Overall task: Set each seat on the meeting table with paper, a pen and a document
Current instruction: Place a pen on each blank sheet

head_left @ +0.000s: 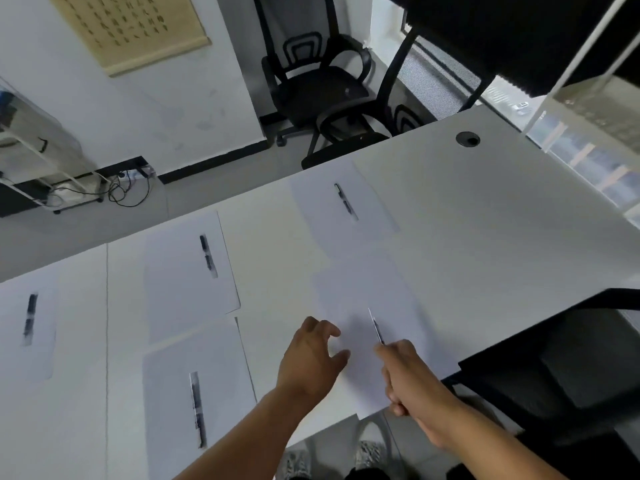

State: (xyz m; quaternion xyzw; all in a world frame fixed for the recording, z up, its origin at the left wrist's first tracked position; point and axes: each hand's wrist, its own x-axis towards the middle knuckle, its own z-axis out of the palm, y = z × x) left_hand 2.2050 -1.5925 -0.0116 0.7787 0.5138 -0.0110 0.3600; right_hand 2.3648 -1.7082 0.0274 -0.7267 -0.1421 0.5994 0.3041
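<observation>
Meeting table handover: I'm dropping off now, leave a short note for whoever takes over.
Right hand pinches a pen over the near-right sheet, not yet laid down.
Left hand hovers open above that sheet's near edge.
Done: four sheets carry a pen each: far right, far middle, far left, near middle.
Left: lay this pen down. I cannot tell any separate document from the plain paper at any seat; check that.
</observation>
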